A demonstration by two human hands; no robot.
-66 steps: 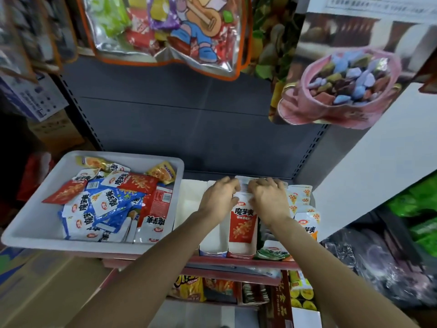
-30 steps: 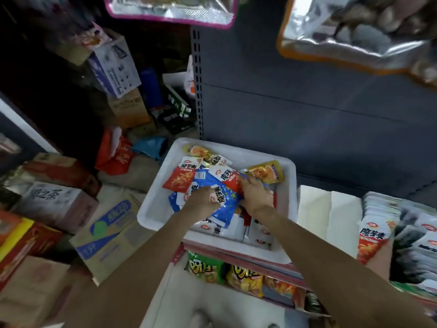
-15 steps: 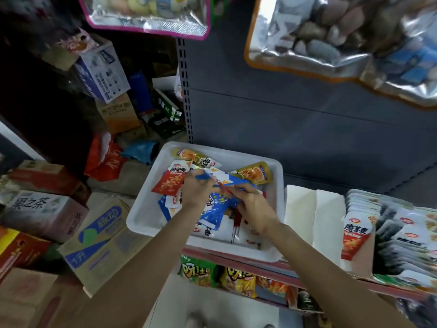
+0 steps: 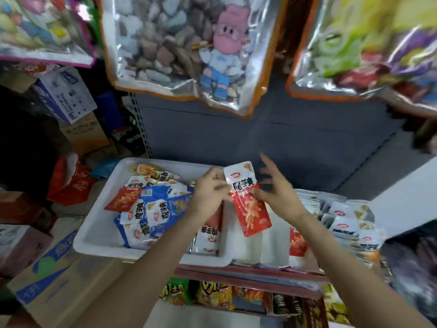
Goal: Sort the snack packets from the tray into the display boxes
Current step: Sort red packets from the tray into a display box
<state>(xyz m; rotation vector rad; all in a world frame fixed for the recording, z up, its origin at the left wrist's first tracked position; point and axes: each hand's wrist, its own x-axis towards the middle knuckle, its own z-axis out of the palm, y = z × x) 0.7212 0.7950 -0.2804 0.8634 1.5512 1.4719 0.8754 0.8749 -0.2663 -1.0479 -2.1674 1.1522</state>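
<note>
Nearest the camera, under the red shelf edge (image 4: pixel 248 273), there's a lower row of yellow and green snack bags (image 4: pixel 212 295); to the left, a cardboard carton with blue print (image 4: pixel 50 268). Above that, both hands meet on one red-and-white snack packet (image 4: pixel 248 200); the left hand (image 4: pixel 209 192) pinches its left edge near the top, and the right hand (image 4: pixel 275 189) grips its right edge with the thumb, I think, since blur hides the contact, while the other fingers spread upward. The packet is lifted above the right rim of the white tray (image 4: pixel 94 240), which holds a heap of blue, red and white packets (image 4: pixel 151 209); the display boxes (image 4: pixel 340 223) sit just right of it, lined with packets. Farther back there's the grey shelf panel (image 4: pixel 272 143); big foil candy bags (image 4: pixel 179 48) hang on top.
</note>
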